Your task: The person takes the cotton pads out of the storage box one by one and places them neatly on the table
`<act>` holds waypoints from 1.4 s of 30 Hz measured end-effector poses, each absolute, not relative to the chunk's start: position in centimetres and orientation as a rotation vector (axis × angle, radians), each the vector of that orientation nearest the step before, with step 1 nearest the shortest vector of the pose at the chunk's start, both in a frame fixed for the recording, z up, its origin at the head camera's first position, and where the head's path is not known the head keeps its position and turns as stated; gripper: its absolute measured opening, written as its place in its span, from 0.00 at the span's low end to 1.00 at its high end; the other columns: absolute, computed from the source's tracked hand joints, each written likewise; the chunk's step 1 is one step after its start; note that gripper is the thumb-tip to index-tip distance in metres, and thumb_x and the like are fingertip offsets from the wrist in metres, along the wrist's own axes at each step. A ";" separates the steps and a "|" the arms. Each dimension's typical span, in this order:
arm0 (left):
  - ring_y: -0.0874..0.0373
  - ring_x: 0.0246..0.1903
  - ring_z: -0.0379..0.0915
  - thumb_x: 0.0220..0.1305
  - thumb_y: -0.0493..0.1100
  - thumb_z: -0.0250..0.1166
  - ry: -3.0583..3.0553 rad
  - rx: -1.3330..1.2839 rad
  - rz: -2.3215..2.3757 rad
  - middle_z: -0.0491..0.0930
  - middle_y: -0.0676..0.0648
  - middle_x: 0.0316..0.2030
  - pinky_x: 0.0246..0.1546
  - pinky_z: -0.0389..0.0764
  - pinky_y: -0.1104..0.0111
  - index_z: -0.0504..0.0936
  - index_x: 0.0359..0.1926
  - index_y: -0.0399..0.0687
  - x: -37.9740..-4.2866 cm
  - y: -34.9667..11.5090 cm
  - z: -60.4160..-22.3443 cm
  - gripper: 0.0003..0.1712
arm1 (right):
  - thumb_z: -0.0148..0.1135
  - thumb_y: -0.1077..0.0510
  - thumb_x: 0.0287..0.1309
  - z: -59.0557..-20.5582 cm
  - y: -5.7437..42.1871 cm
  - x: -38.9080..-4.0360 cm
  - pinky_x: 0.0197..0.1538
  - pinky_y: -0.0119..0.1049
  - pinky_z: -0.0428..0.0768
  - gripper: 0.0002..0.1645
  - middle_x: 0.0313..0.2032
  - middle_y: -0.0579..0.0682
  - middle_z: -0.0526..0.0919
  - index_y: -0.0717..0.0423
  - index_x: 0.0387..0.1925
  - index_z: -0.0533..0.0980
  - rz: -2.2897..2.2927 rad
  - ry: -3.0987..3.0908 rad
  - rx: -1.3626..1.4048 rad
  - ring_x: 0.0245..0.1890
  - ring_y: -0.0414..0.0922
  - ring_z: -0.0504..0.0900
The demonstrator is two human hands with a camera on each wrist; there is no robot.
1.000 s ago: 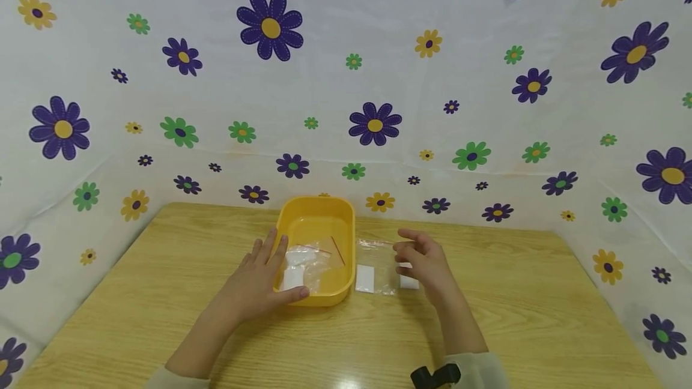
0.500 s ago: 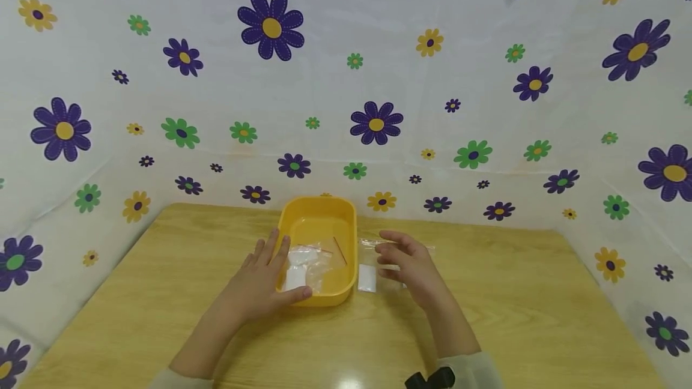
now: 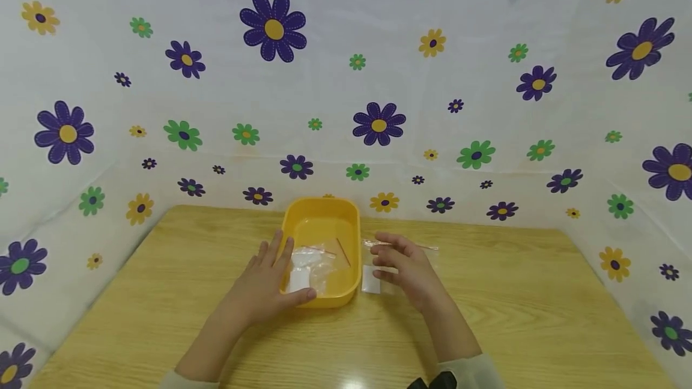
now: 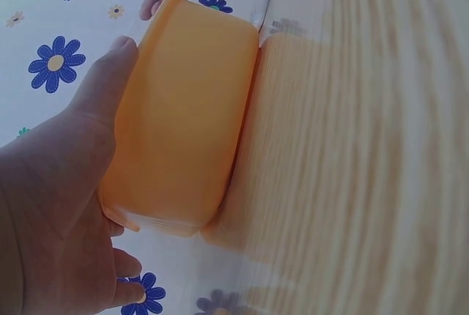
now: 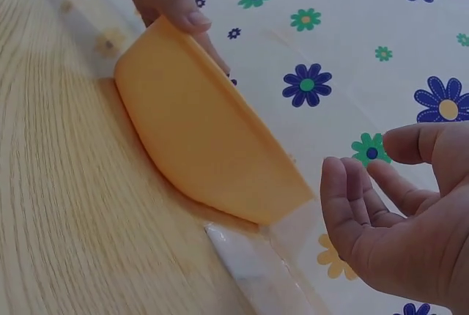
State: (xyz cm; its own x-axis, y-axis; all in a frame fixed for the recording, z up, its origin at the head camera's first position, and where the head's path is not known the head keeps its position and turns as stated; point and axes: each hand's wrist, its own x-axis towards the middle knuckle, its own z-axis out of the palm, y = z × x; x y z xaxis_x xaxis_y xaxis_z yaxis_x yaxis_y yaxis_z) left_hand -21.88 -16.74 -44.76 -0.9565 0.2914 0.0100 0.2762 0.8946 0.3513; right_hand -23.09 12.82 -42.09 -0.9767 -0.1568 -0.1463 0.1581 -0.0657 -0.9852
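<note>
Flowered cloth point(image 3: 324, 89) walled in the wood-grain desk point(image 3: 513, 299), and from my spot the right grip point(image 3: 405, 270) — loosely curled, fingertips apart — hid part of a clear bag point(image 3: 370, 281) just beside a yellow tub point(image 3: 331, 302). The round-cornered tub stood upright, see-through packets point(image 3: 300, 280) inside, the left grip point(image 3: 262, 287) touching its rim, fingers spread.

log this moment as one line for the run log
left hand: touching yellow bin | right hand: above clear bag, holding nothing | yellow bin: on wooden table, bags inside
</note>
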 end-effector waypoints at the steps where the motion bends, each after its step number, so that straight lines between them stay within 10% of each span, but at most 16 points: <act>1: 0.31 0.76 0.34 0.54 0.83 0.55 3.018 0.456 0.555 0.31 0.41 0.79 0.73 0.48 0.40 0.44 0.80 0.46 -21.9 -16.7 -44.7 0.67 | 0.57 0.58 0.70 -42.0 12.9 -23.1 0.51 0.40 0.85 0.20 0.56 0.62 0.78 0.53 0.61 0.74 -2.167 1.974 0.009 0.48 0.50 0.79; 42: 0.30 0.75 0.37 0.54 0.81 0.57 3.061 0.507 0.571 0.34 0.39 0.79 0.72 0.51 0.39 0.46 0.79 0.44 -21.8 -16.9 -44.7 0.67 | 0.50 0.56 0.70 -41.0 3.0 -22.7 0.75 0.51 0.58 0.30 0.58 0.56 0.65 0.51 0.71 0.58 -2.544 1.128 0.252 0.59 0.52 0.65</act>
State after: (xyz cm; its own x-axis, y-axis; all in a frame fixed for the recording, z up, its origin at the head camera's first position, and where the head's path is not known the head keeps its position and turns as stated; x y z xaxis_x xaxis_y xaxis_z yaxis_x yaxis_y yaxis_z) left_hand -21.81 -16.91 -44.69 -0.9482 0.3099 0.0707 0.3145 0.8827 0.3491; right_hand -22.70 2.95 -41.00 -0.9245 -0.2394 -0.2966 0.3806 -0.6239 -0.6826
